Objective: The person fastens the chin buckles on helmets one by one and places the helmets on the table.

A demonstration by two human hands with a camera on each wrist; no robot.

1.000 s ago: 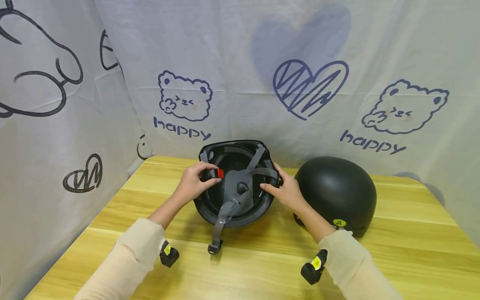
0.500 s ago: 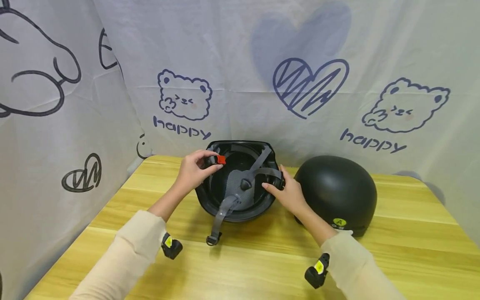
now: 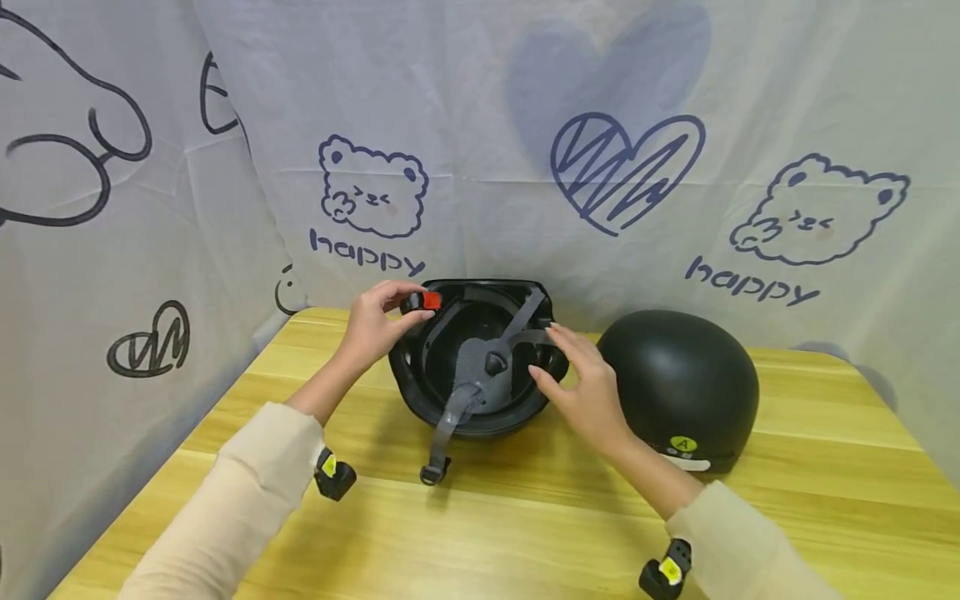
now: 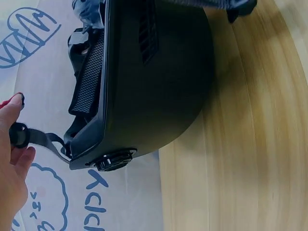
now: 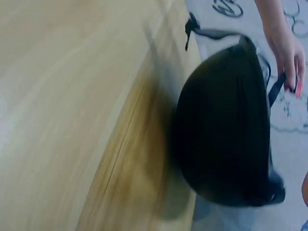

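A black helmet lies upturned on the table, its dark lining and grey straps showing. My left hand pinches a black strap buckle with a red tab at the helmet's left rim. The left wrist view shows the strap running taut from those fingers to the rim. Over the front rim hangs another strap, ending in a black buckle. By the right rim my right hand has its thumb and fingers spread apart; whether the fingertips touch the helmet or strap is unclear.
A second black helmet with a yellow round sticker stands dome up to the right, close to my right hand. The wooden table ends at a white printed cloth behind and at the left.
My left hand has risen and drawn slightly left with the red-tabbed buckle. My right hand has loosened from the helmet's right rim, its fingers spreading. The helmet has tipped a little.
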